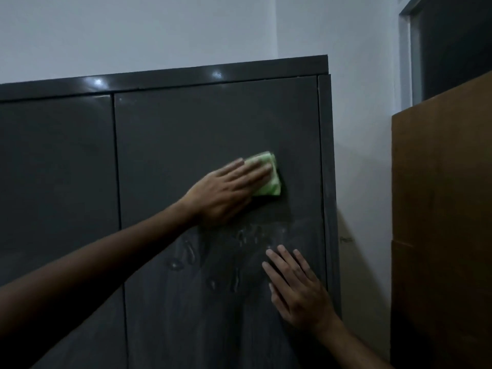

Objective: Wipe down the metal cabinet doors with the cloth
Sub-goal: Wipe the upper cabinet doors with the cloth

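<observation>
I see a dark grey metal cabinet [186, 75] against a pale wall [133, 30], two doors showing. My left hand [226, 193] reaches across from the lower left and presses a folded green cloth [269, 182] flat against the right door [213, 123], fingers straight and laid over the cloth, upper-middle of that panel. My right hand [295, 288] sits lower on the same door, near its right edge, fingers straight and slightly spread, palm on the metal, holding nothing. Wet streaks and droplets [213, 262] mark the door between and below the two hands. Left door [58, 169] is just beside, split from the right one by a thin vertical seam. A brown cardboard box [442, 209] stands right of the cabinet, apart from it. A dark window or door frame [452, 43] is at top right. Light is dim.
</observation>
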